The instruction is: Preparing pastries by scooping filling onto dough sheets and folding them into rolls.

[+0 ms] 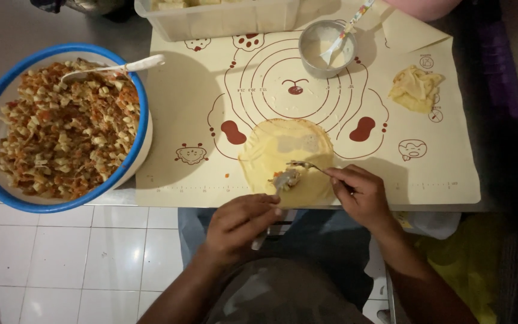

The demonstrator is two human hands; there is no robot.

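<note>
A round yellow wrapper (289, 150) lies flat on the cream pastry mat (187, 108). My right hand (360, 193) holds a metal fork (308, 165) whose tines reach over the wrapper. A small heap of filling (285, 179) sits at the wrapper's near edge. My left hand (238, 222) is curled around a spoon handle (260, 239), with the spoon's end at the filling. A large white bowl with a blue rim (140, 96) on the left is full of chopped orange and pale filling (61, 132).
A white spoon (128, 66) rests in the big bowl. A small metal cup (326, 49) of white paste with a spoon stands at the back. A crumpled wrapper (415, 89) lies at the right. A clear plastic tub (223, 18) is behind the mat.
</note>
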